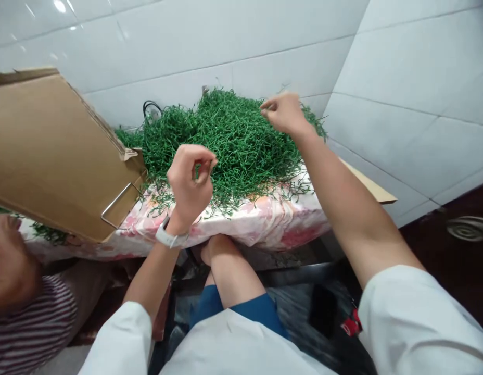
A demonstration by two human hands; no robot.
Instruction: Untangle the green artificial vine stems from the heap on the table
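A heap of green strands (241, 135) is lying on the flowered cloth (300, 234), much seemingly left to handle and no finished portion showing, while the left hand (190, 174) and right hand (286, 112) are pinching, fingertips together (on what, if anything, I cannot tell).

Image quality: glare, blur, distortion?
Head view: glare spots on the wall tiles, upper left; head view: right sleeve looks stretched, wide-angle; head view: many green strands blend together; head view: black rectangular item shows little detail.
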